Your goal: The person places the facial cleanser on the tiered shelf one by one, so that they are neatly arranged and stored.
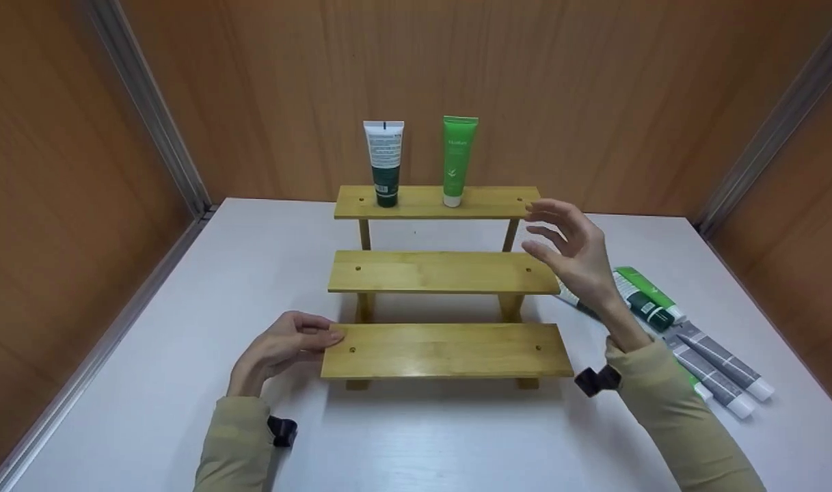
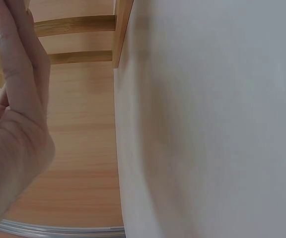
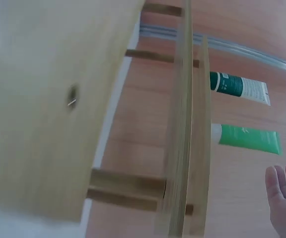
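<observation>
The left hand (image 1: 282,348) pinches the bottom shelf (image 1: 446,350) of the wooden stand (image 1: 443,272), the right hand (image 1: 580,253), thumb and fingers apart, hovers seemingly just off its right side, and a green tube (image 1: 459,160) stands on top.

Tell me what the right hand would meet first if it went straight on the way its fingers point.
Going leftward, the right hand would probably meet the upright green tube on the top shelf first, though depth is unclear and it might pass in front.
</observation>
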`<action>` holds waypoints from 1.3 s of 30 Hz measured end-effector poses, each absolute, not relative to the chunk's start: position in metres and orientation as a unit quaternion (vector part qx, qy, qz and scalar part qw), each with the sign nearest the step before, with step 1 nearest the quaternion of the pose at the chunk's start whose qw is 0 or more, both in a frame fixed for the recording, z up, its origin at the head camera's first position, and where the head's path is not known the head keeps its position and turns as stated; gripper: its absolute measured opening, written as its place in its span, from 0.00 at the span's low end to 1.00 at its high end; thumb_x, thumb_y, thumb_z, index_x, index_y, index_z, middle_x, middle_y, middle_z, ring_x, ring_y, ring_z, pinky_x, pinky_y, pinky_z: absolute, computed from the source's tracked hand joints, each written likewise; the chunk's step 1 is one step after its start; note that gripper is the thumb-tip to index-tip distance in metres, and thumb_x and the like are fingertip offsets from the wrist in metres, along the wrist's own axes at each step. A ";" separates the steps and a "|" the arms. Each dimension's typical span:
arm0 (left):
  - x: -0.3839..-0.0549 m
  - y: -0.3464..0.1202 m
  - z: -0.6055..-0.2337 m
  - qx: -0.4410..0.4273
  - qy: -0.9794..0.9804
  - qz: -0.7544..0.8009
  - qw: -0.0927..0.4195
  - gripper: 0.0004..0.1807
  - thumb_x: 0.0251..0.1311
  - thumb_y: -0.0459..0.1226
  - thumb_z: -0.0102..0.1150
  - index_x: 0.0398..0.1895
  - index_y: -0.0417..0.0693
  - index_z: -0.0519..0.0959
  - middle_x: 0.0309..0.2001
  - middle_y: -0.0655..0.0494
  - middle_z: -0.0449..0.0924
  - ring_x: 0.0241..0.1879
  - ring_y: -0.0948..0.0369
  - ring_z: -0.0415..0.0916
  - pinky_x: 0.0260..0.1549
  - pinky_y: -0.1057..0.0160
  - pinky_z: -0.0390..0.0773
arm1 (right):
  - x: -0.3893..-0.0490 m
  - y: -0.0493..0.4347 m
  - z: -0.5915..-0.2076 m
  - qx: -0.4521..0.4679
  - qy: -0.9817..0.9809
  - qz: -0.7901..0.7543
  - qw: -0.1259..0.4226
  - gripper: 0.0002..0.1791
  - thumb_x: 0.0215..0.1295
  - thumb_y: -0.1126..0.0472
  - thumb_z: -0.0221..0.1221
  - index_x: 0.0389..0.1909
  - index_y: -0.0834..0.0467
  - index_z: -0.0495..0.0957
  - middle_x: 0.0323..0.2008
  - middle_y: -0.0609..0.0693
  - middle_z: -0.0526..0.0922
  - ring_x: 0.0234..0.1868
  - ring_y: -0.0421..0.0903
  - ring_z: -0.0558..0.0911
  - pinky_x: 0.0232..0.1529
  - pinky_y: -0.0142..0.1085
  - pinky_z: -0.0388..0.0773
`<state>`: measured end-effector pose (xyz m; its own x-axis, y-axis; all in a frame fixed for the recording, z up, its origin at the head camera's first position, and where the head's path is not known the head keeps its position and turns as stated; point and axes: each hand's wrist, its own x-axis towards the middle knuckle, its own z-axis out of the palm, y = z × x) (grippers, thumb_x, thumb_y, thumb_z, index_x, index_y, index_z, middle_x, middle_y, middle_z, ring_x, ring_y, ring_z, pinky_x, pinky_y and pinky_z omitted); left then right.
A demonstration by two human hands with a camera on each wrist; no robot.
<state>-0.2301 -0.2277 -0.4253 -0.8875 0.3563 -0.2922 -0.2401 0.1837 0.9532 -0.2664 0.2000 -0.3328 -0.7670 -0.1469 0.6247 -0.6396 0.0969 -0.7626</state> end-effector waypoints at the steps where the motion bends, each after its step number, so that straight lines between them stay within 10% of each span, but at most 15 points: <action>1: -0.230 -0.228 -0.425 0.038 0.732 0.639 0.234 0.22 0.62 0.37 0.69 0.53 0.31 0.78 0.38 0.57 0.88 0.40 0.63 0.86 0.42 0.64 0.87 | -0.261 0.207 -0.336 0.282 -0.717 0.605 0.199 0.29 0.58 0.79 0.64 0.62 0.72 0.70 0.57 0.51 0.79 0.59 0.44 0.80 0.61 0.31 0.79; 20: -0.230 -0.229 -0.423 0.040 0.729 0.643 0.232 0.23 0.62 0.37 0.68 0.54 0.30 0.78 0.38 0.57 0.88 0.40 0.62 0.86 0.42 0.64 0.87 | -0.200 0.310 -0.383 0.273 -0.769 0.554 0.164 0.31 0.52 0.88 0.60 0.60 0.76 0.71 0.56 0.54 0.81 0.57 0.40 0.81 0.60 0.25 0.77; 39: -0.230 -0.229 -0.424 0.036 0.733 0.639 0.231 0.22 0.62 0.38 0.69 0.53 0.31 0.79 0.38 0.56 0.88 0.40 0.62 0.86 0.43 0.63 0.87 | -0.207 0.365 -0.424 0.200 -0.868 0.444 0.094 0.26 0.62 0.73 0.65 0.61 0.70 0.72 0.51 0.30 0.80 0.53 0.23 0.79 0.54 0.15 0.74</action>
